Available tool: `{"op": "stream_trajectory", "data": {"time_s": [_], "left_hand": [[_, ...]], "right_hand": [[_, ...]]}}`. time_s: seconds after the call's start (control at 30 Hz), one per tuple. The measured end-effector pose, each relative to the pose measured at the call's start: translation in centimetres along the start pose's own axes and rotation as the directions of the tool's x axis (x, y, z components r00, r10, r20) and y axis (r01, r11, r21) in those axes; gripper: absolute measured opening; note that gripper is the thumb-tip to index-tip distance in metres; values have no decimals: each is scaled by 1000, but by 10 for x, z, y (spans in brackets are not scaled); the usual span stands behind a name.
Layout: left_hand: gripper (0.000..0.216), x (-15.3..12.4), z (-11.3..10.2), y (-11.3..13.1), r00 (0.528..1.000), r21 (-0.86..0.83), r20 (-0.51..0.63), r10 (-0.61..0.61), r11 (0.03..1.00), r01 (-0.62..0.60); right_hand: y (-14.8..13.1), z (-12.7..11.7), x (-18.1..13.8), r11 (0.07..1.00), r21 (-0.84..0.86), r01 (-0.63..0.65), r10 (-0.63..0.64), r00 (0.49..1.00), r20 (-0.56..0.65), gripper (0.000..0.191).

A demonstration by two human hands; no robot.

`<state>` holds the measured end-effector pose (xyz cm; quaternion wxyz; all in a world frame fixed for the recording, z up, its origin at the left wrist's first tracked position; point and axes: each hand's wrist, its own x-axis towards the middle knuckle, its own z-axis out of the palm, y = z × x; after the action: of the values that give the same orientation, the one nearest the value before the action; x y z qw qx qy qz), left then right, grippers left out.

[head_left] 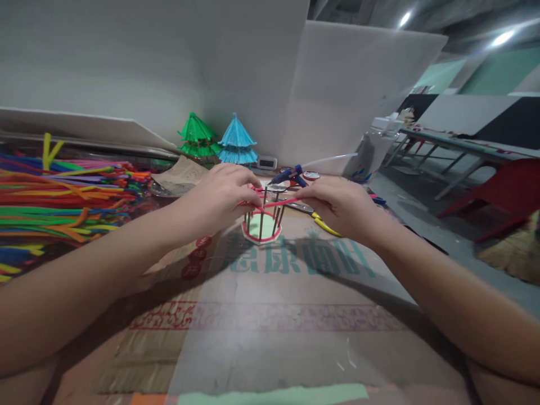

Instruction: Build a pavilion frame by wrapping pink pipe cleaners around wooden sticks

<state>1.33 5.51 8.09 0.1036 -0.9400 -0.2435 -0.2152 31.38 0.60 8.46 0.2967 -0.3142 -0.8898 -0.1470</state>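
A small frame of dark upright sticks (261, 226) stands on a pale green base (255, 227) edged in red. A thin pink-red pipe cleaner (282, 202) runs across the front of the sticks near their tops. At its left part, my left hand (228, 191) is closed in a pinch beside the frame. My right hand (343, 205) pinches the strip's other end, to the right of the frame. The strip looks fairly straight between my hands. My fingers partly hide the far side of the frame.
Bundles of coloured pipe cleaners (63, 214) lie at the left. Behind stand a green tiered roof (197, 135) and a blue one (237, 140). A blue glue gun (291, 176) and yellow-handled scissors (324, 224) lie beyond my hands. Printed cardboard (270, 354) covers the table.
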Motion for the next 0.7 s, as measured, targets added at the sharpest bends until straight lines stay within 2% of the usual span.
{"op": "stream_trajectory", "data": {"time_s": [0.13, 0.3, 0.5, 0.7], "left_hand": [[28, 0, -5, -3, 1000, -11, 5, 25, 1000, -24], [36, 2, -20, 12, 999, -61, -27, 27, 998, -28], [29, 3, -16, 20, 995, -96, -97, 10, 995, -19], [30, 1, -18, 25, 989, -93, -146, -33, 995, 20]], "right_hand": [[-4, 3, -1, 1000, -17, 3, -4, 1000, -21, 28], [-7, 8, -1, 1000, 3, 6, -6, 998, -64, 28], [-9, 10, 0, 998, 51, -29, 32, 997, -73, 25], [-14, 3, 3, 994, 91, -66, 72, 996, -60, 22]]}}
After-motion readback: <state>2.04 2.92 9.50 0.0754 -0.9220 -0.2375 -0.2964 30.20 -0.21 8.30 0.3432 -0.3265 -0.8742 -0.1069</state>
